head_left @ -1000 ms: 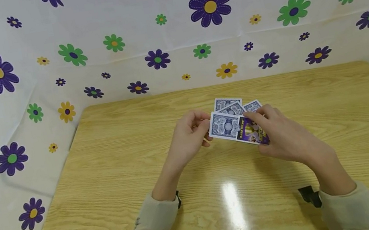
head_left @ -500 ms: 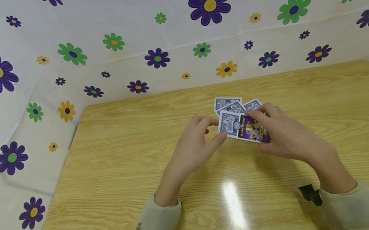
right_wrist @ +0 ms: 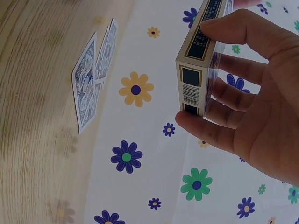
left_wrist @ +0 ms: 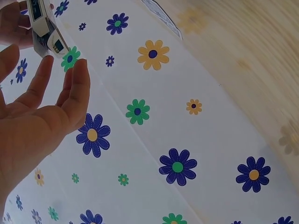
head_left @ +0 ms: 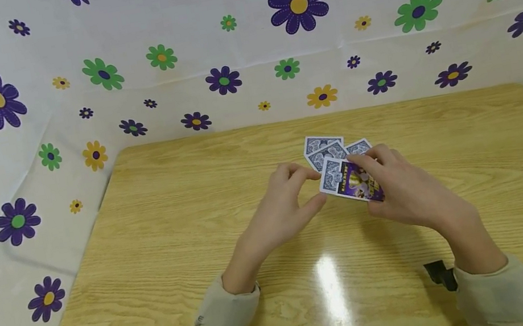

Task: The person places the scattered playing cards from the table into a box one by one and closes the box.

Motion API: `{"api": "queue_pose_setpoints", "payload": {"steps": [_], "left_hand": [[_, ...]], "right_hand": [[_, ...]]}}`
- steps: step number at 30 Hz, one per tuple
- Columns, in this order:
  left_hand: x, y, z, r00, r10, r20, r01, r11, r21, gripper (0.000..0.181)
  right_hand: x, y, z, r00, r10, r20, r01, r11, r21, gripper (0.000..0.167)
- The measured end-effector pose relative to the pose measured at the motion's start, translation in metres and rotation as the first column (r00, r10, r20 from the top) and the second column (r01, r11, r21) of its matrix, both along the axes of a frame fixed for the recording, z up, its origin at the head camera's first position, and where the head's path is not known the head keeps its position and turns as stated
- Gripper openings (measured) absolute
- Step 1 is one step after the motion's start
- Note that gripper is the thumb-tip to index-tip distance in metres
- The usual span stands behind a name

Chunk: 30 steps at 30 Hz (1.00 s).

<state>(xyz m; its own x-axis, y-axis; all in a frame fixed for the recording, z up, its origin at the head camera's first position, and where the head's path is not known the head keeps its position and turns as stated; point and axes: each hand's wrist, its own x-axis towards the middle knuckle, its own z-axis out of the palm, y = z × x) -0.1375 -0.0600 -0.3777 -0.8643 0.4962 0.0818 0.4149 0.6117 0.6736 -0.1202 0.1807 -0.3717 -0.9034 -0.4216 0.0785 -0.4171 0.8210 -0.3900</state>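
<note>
My right hand point(head_left: 408, 187) grips a purple-and-black playing card box point(head_left: 359, 184) by its right end, thumb on one side and fingers on the other. In the right wrist view, a barcode shows on the end of the box point(right_wrist: 191, 88). A short length of blue-backed playing cards point(head_left: 331, 174) sticks out of its left end. My left hand point(head_left: 279, 209) is at that end, index fingertip and thumb tip spread apart at the edge. In the left wrist view, the palm of the left hand point(left_wrist: 42, 121) faces up near a pale flap point(left_wrist: 58, 44) of the box.
Several loose blue-backed cards point(head_left: 323, 144) lie face down and overlapping on the wooden table point(head_left: 196, 208), just beyond the box. A white cloth point(head_left: 125, 30) with printed flowers hangs behind and at the sides. A dark strap end point(head_left: 440, 275) sits by the right sleeve.
The cards protruding from the box have slid rightward into it, leaving less showing. My left hand has moved right, its finger and thumb spreading. My right hand has barely moved.
</note>
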Motion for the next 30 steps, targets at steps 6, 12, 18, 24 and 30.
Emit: {"api": "queue_pose_setpoints", "payload": {"steps": [6, 12, 18, 24, 30], "left_hand": [[0.002, 0.004, -0.001, 1.0, -0.026, -0.004, 0.026, 1.0, -0.002, 0.034], [0.004, 0.008, -0.006, 0.998, -0.056, -0.017, 0.056, 0.998, -0.014, 0.035], [0.005, 0.012, -0.008, 0.997, -0.067, -0.027, 0.066, 0.997, -0.028, 0.036], [0.007, 0.014, -0.007, 0.997, -0.071, -0.029, 0.069, 0.996, -0.056, 0.037], [0.008, 0.014, -0.007, 0.998, -0.068, -0.015, 0.067, 0.996, -0.06, 0.037]], "right_hand": [[0.001, 0.0, 0.001, 1.0, 0.0, 0.005, 0.0, 1.0, 0.008, 0.08], [0.001, -0.001, 0.001, 1.0, -0.007, 0.022, 0.006, 1.0, 0.009, 0.08], [0.001, -0.001, 0.001, 1.0, -0.008, 0.026, 0.008, 1.0, 0.015, 0.081], [0.001, -0.002, 0.001, 1.0, -0.01, 0.023, 0.009, 1.0, 0.017, 0.081], [0.001, -0.003, 0.001, 1.0, -0.01, 0.028, 0.01, 1.0, 0.015, 0.081]]}}
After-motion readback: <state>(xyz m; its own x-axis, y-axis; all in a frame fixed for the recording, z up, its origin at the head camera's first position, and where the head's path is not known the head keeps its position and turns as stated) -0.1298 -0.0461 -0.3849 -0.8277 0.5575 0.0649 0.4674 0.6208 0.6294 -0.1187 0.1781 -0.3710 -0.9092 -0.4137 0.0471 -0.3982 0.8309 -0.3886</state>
